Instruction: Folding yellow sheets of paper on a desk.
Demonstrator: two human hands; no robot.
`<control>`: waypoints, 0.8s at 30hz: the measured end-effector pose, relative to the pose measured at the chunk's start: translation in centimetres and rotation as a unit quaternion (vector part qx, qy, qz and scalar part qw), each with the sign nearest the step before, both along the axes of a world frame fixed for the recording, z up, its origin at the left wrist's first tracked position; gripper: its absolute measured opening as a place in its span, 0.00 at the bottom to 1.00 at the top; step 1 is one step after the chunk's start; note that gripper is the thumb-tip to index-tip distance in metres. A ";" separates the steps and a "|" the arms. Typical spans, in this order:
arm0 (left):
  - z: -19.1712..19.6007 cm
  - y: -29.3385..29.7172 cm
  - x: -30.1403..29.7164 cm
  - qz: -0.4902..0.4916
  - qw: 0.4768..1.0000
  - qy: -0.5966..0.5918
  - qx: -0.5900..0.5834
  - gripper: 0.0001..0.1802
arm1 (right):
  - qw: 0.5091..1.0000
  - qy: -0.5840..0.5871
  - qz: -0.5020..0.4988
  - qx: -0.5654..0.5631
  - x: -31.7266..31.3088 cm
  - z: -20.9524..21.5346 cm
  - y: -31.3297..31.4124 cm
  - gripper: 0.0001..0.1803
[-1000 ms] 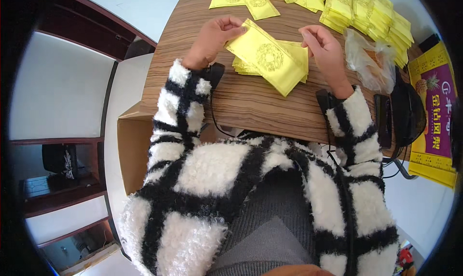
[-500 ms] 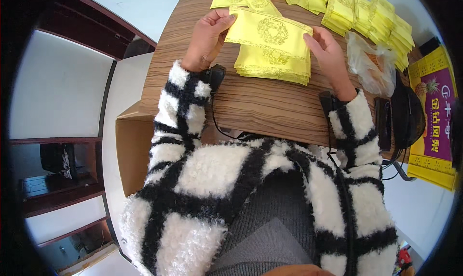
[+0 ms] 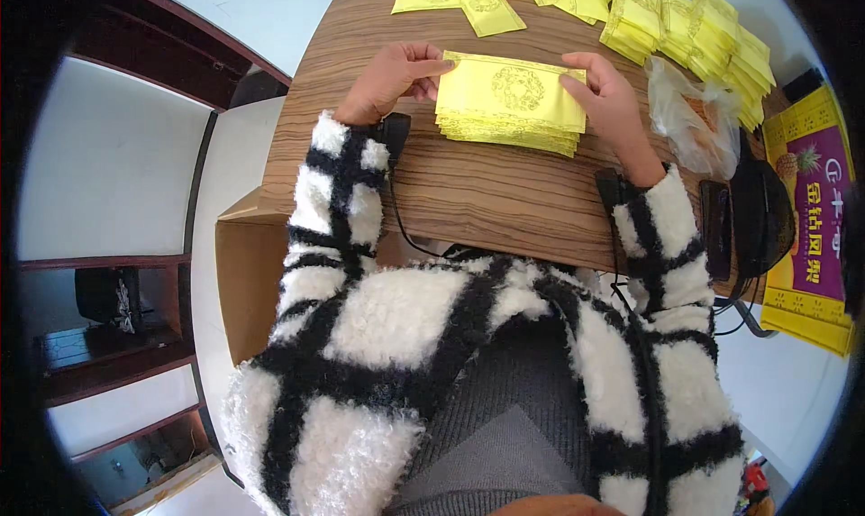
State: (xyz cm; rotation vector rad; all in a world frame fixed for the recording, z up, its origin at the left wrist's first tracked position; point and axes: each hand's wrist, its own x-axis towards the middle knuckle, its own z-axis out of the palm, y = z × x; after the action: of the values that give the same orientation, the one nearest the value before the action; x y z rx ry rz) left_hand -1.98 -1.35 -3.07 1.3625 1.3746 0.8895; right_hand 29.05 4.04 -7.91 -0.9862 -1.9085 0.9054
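Note:
A yellow printed paper sheet (image 3: 518, 88) with a round floral pattern lies over a stack of similar yellow sheets (image 3: 505, 137) on the table. At its upper left corner, my left hand (image 3: 396, 79) pinches the paper between thumb and fingers. My right hand (image 3: 608, 97) is at the upper right corner, its thumb on the sheet and its index finger by the edge. The sheet nearly lines up with the stack beneath and hides most of its top.
Loose yellow sheets (image 3: 491, 11) lie beyond my hands on the wood-grain table (image 3: 360, 191). Bundles of them (image 3: 631, 16) stand far right, near a clear plastic bag (image 3: 689, 124). A phone-like black object (image 3: 716, 219), a black cap-like item (image 3: 761, 214) and a yellow-purple bag (image 3: 815, 219) are at right.
The sheet has come down toward me onto the stack, where it was held raised and farther off before. My left hand has moved slightly nearer and right; my right hand has shifted little.

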 end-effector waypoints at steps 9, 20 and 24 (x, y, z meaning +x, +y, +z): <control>0.1 0.7 -1.0 -0.079 0.995 0.035 -0.052 0.13 | 0.996 -0.073 -0.042 0.026 -0.1 1.4 -0.8 0.18; 0.7 4.3 -2.5 -0.029 0.991 0.127 -0.027 0.13 | 0.988 -0.006 -0.149 0.031 1.0 2.6 0.1 0.18; 0.5 8.3 -2.4 -0.030 0.986 0.161 -0.015 0.13 | 0.989 0.017 -0.142 0.029 0.8 2.3 0.8 0.15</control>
State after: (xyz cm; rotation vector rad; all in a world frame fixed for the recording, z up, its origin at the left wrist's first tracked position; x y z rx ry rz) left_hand -4.39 6.96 -2.53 1.5646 1.5723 0.6238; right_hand 29.90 4.86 -5.63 -1.1642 -1.7020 0.6912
